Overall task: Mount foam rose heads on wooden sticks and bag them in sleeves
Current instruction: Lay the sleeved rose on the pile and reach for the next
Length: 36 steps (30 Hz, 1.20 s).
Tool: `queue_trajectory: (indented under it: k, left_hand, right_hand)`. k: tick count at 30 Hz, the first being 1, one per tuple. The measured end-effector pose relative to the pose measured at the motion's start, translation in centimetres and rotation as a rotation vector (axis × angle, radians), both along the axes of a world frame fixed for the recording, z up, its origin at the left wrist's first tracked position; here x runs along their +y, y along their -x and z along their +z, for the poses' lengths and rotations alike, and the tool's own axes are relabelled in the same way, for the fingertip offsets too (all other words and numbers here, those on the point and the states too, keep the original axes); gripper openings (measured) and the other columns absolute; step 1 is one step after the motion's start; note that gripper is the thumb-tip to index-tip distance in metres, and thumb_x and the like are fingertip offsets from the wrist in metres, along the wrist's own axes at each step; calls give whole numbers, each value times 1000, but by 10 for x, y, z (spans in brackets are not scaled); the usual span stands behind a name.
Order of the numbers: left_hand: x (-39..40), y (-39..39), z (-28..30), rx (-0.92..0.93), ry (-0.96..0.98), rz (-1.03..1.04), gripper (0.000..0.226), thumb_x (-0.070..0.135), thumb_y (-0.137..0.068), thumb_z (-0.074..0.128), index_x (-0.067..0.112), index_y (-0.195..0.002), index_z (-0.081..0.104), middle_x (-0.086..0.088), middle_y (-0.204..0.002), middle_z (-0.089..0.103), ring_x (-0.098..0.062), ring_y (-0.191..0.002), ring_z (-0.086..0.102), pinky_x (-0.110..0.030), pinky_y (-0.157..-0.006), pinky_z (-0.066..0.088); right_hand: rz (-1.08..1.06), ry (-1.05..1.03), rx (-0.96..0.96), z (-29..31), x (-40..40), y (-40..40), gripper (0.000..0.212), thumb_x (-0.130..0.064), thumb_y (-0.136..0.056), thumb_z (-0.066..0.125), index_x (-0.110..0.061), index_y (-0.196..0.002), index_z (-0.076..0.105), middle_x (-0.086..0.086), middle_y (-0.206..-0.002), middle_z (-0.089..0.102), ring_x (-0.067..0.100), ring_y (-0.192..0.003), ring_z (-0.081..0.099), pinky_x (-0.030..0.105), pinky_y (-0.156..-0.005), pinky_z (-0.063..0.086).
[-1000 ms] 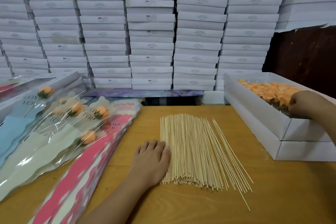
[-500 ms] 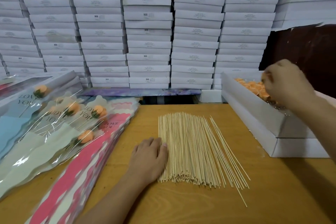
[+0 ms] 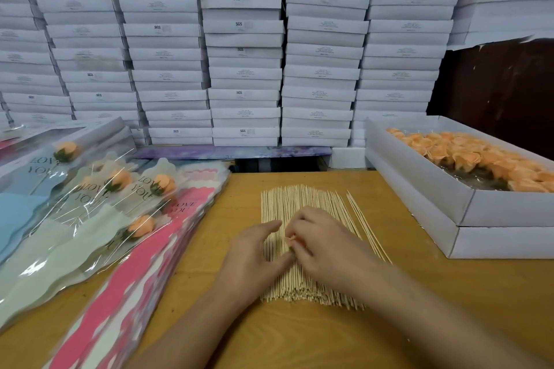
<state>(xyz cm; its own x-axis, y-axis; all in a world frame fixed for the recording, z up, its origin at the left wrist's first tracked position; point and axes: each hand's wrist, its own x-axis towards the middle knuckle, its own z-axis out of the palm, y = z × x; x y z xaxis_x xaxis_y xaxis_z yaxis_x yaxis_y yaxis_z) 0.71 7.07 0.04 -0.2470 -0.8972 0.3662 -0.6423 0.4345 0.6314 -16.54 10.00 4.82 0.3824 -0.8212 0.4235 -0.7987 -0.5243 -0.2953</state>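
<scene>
A flat pile of thin wooden sticks (image 3: 302,201) lies in the middle of the wooden table (image 3: 404,302). My right hand (image 3: 323,241) is over the pile and grips an orange foam rose head (image 3: 291,237), of which only a small bit shows between the fingers. My left hand (image 3: 254,255) rests on the left side of the pile, thumb and forefinger spread toward the rose head. More orange rose heads (image 3: 476,156) fill an open white box (image 3: 419,189) at the right.
Finished roses in printed clear sleeves (image 3: 90,204) lie fanned out at the left, over a stack of pink sleeves (image 3: 126,293). A wall of stacked white boxes (image 3: 245,48) closes off the back. A dark panel (image 3: 503,93) stands at the back right.
My right hand left the white box with a rose head and came down to the stick pile beside my left hand. My left hand shifted slightly onto the sticks.
</scene>
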Motion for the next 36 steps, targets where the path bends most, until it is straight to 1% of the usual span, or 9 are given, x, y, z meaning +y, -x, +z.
queue_trajectory:
  k: [3, 6, 10, 13, 17, 19, 22, 28, 36]
  left_hand:
    - [8, 4, 6, 91, -4, -81, 42, 34, -80, 70, 55, -115, 61, 33, -114, 66, 11, -108, 59, -8, -88, 44]
    - [11, 8, 8, 153, 6, -96, 37, 21, -79, 69, 51, -100, 64, 31, -102, 69, 10, -86, 64, -5, -71, 42]
    - [10, 6, 7, 278, -34, -63, 40, 5, -80, 73, 42, -96, 70, 24, -94, 72, 6, -79, 64, -8, -68, 44]
    - [6, 2, 9, 424, -117, -18, 25, 15, -82, 81, 30, -100, 75, 12, -92, 76, -6, -83, 68, -19, -73, 52]
    - [6, -1, 10, 605, -219, 22, 20, 19, -81, 81, 25, -100, 77, 6, -88, 78, -6, -77, 69, -12, -67, 50]
    - [6, -2, 11, 694, -258, 27, 18, 17, -82, 81, 23, -98, 77, 5, -86, 78, -2, -74, 68, -10, -65, 48]
    - [6, -2, 11, 738, -294, 56, 15, 17, -82, 81, 21, -95, 77, 6, -84, 78, 0, -72, 68, -8, -62, 47]
    - [7, -1, 14, 762, -319, 73, 13, 16, -83, 80, 22, -95, 76, 7, -84, 78, 2, -70, 67, -8, -61, 47]
    - [5, -2, 14, 755, -327, 96, 11, 21, -83, 80, 24, -94, 77, 8, -80, 77, 4, -64, 66, -6, -56, 44]
  right_hand:
    - [25, 36, -14, -5, 2, -7, 16, -27, -100, 53, -23, -110, 64, -14, -110, 49, 0, -105, 43, 15, -89, 40]
    - [29, 32, -20, -8, 3, -11, 18, -24, -100, 51, -22, -112, 64, -12, -111, 50, 2, -106, 44, 17, -89, 43]
    - [58, 12, -36, -6, 7, -8, 29, -30, -99, 51, -28, -127, 58, -17, -120, 48, -3, -110, 44, 14, -89, 43]
    - [-61, 63, -125, -4, 2, 3, 34, -35, -98, 50, -30, -132, 53, -20, -125, 47, -6, -107, 45, 11, -84, 38]
    - [-348, -117, -202, -9, -9, 32, 11, -34, -97, 57, -29, -92, 65, -14, -86, 65, -2, -73, 59, 22, -66, 55]
    - [-429, -282, -161, -17, -16, 44, 29, -38, -95, 61, -19, -74, 65, -5, -65, 64, 7, -54, 55, 36, -65, 59]
    - [-473, -442, -144, -20, -20, 49, 49, -40, -91, 65, -21, -50, 47, -9, -41, 37, 9, -36, 35, 29, -52, 44]
    - [-572, -490, -159, -18, -28, 43, 41, -31, -83, 68, -22, -54, 40, -9, -44, 33, 11, -38, 34, 20, -42, 23]
    - [-551, -560, -273, -24, -31, 49, 32, -30, -85, 67, -20, -60, 49, -2, -53, 47, 13, -41, 39, 21, -45, 26]
